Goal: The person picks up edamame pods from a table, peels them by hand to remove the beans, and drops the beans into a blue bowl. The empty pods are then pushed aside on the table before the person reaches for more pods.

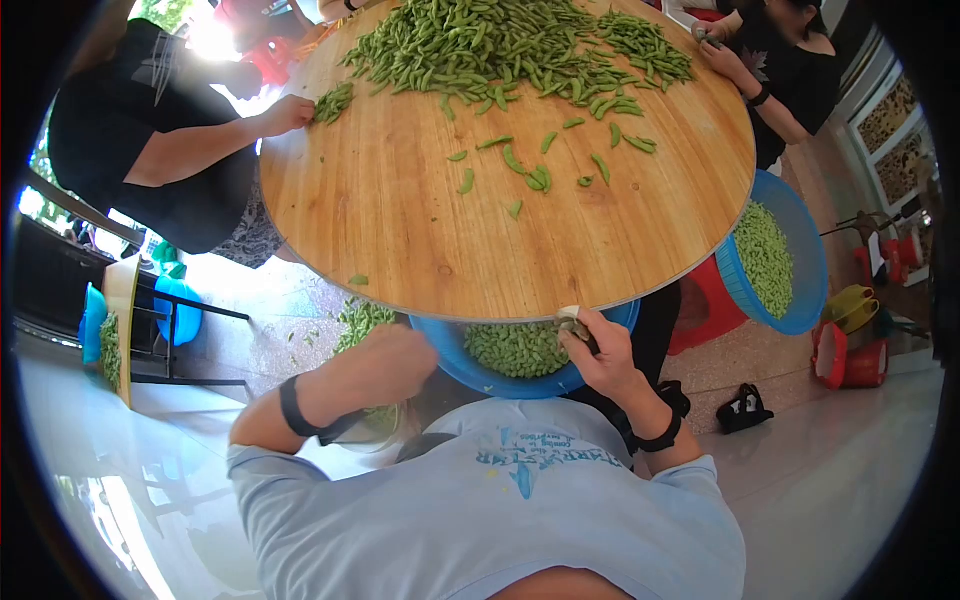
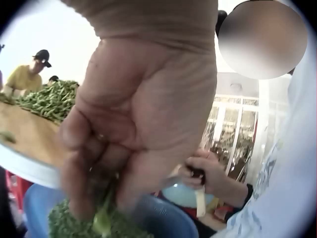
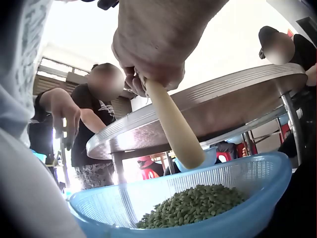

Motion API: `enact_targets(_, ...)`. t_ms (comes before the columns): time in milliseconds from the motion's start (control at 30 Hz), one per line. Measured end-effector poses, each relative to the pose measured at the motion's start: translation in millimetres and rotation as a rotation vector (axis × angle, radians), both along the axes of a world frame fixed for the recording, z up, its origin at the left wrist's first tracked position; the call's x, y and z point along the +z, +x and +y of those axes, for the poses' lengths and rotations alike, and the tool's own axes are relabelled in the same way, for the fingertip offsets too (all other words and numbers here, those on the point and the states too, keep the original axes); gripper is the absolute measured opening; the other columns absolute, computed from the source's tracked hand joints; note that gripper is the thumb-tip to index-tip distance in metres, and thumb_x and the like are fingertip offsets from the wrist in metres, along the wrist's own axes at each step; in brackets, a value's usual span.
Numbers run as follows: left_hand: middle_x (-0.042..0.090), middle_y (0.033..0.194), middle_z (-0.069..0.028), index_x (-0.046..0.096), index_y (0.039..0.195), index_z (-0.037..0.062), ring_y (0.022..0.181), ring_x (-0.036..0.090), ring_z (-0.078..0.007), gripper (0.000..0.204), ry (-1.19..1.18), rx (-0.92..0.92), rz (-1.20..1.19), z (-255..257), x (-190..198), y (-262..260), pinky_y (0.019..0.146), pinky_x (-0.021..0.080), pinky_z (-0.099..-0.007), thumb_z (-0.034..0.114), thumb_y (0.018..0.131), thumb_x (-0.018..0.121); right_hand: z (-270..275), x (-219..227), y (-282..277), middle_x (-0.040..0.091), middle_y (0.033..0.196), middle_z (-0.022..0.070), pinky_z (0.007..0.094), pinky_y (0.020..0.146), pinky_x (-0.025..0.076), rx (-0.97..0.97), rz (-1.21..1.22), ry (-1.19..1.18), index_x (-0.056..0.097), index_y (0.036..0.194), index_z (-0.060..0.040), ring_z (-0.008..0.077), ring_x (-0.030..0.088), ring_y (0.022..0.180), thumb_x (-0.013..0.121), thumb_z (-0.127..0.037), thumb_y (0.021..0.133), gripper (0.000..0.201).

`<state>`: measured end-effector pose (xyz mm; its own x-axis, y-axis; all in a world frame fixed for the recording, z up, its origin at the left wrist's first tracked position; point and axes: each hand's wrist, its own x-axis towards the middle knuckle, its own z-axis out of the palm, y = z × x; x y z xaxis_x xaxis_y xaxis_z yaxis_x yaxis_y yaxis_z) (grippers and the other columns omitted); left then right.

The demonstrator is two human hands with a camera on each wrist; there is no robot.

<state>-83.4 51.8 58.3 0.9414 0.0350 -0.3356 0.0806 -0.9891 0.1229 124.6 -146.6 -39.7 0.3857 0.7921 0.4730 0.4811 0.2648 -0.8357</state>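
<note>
My left hand (image 1: 385,362) is raised by the table's near edge, blurred in the head view. In the left wrist view its curled fingers pinch a green soybean pod (image 2: 103,220), mostly hidden by the fingers. My right hand (image 1: 612,358) grips a tool with a smooth pale handle (image 3: 176,129). That handle slants down out of the fist, and the tool's other end is hidden in the hand. Beneath both hands stands a blue basket (image 3: 262,191) of shelled green soybeans (image 3: 193,206), tucked against the table's edge.
A large pile of soybean pods (image 1: 470,45) lies on the round wooden table (image 1: 450,250), with loose pods scattered nearer. People work at both sides. Another blue basket (image 1: 805,265) of shelled beans stands right. More pods (image 1: 362,320) lie low at left.
</note>
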Motion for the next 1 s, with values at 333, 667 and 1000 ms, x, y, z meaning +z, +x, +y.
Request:
enact_targets(333,0.061,0.09,-0.0211,0.062,0.088,-0.0003,0.089,0.059,-0.0368,0.021,0.057,0.486,-0.659,97,-38,122,0.076,0.046,-0.0456,0.019,0.081,0.06,24,0,0,0.058,0.076,0.0061,0.0246,0.061,0.047,0.088,0.284,-0.09,0.051,0.118,0.006,0.0104,0.054,0.062,0.052,-0.004,0.091,0.029)
enact_targets(667,0.061,0.085,-0.0226,0.057,0.094,-0.0032,0.084,0.057,-0.0449,0.025,-0.026,0.437,-0.761,107,-88,147,0.076,0.047,-0.0463,0.017,0.08,0.06,23,0,1,0.058,0.081,0.0077,0.0183,0.044,0.033,0.13,0.584,-0.13,0.046,0.127,0.0033,0.0056,0.043,0.05,0.039,-0.011,0.098,0.034)
enact_targets(1000,0.06,0.076,-0.0053,0.054,0.093,-0.0023,0.065,0.059,-0.0116,0.014,-1.12,0.673,-0.693,1,-54,118,0.058,0.049,-0.0274,0.002,0.083,0.063,38,23,-5,0.055,0.081,0.008,0.0197,0.041,0.035,0.253,1.209,-0.104,0.048,0.124,-0.0008,0.0085,0.046,0.055,0.043,-0.017,0.098,0.031)
